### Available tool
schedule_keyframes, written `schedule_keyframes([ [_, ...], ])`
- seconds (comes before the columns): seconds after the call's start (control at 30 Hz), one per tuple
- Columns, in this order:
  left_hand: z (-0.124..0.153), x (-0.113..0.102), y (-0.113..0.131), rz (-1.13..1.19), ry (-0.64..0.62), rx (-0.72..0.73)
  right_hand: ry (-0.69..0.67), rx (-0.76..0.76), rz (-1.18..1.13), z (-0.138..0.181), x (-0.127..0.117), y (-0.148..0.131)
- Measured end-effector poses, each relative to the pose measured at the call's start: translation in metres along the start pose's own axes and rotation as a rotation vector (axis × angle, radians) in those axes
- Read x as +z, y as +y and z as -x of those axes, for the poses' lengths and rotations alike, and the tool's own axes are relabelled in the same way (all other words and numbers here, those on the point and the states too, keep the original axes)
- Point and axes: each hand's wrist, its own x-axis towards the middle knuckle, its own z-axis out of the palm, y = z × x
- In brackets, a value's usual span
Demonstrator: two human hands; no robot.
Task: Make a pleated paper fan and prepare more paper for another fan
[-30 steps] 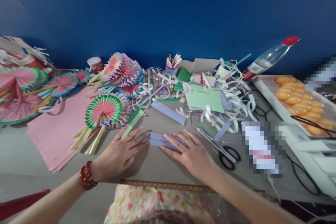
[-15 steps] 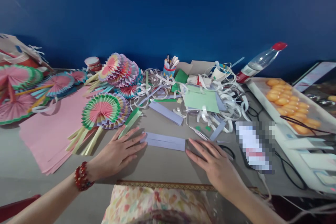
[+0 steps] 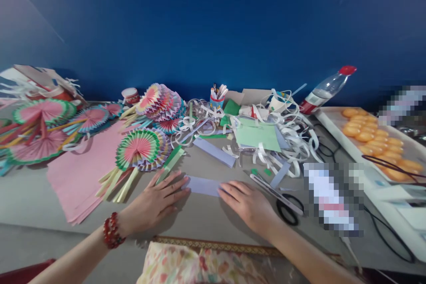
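Under my left hand [image 3: 155,199] and right hand [image 3: 248,202]: lavender paper strip [image 3: 203,185], matt, smooth, with a crisp fold. Table [image 3: 206,213] is grey, matt and even. Left: pink paper sheets [image 3: 80,173], matt; pleated paper fan [image 3: 138,147], ridged, with flat pale stick handles. My left wrist carries a bracelet [image 3: 111,230] of glossy red beads. Right: scissors [image 3: 278,195] with shiny metal blades and black plastic loops. Far right: clear plastic bottle [image 3: 324,88], glossy, with a red cap.
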Motion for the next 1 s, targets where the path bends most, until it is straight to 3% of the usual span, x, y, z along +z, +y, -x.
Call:
schedule_keyframes([
  [0.17,0.011,-0.005,-0.002,-0.014,0.066,-0.043,0.014,-0.026,-0.028,0.009,0.002,0.007],
  [0.33,-0.004,-0.010,0.011,0.096,0.345,-0.146,0.025,-0.035,-0.033,0.007,0.005,0.009],
  [0.47,-0.037,-0.006,0.027,0.062,0.253,-0.001,0.041,-0.063,-0.006,0.003,0.008,0.010],
  [0.57,-0.054,0.005,0.031,-0.009,0.217,0.022,0.042,-0.063,-0.007,0.002,0.007,0.008],
  [0.77,-0.056,0.013,0.030,-0.025,0.216,-0.018,0.056,0.014,-0.067,0.001,0.003,0.004],
  [1.0,-0.053,0.011,0.040,0.041,0.228,-0.089,-0.026,0.120,-0.119,0.001,-0.004,0.001],
])
